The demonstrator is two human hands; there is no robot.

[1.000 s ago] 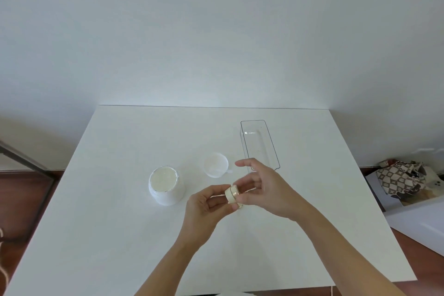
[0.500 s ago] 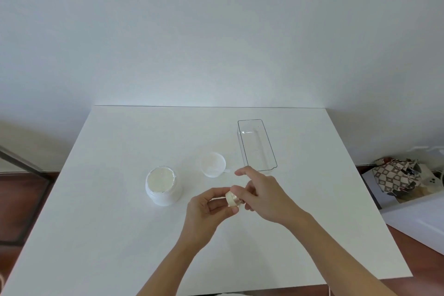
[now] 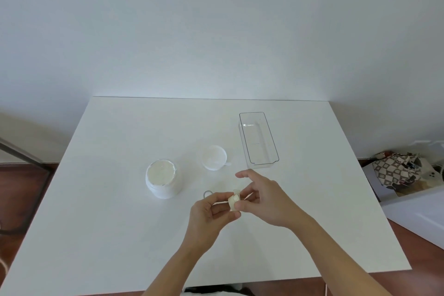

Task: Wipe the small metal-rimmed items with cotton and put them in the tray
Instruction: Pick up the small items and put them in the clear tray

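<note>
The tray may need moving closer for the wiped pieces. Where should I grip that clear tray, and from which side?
Probably grip the clear tray across its short near end wall, coming from the near side, where the right hand already is. It is long and narrow, open on top, lying flat on the table with its short end toward the person. Thumb inside, fingers outside should suit its thin upright wall.

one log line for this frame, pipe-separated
phase: wiping | left hand: holds small item | right hand: rubs it with cotton, index finger raised | tray: nothing visible inside | ring: on table, apart
</note>
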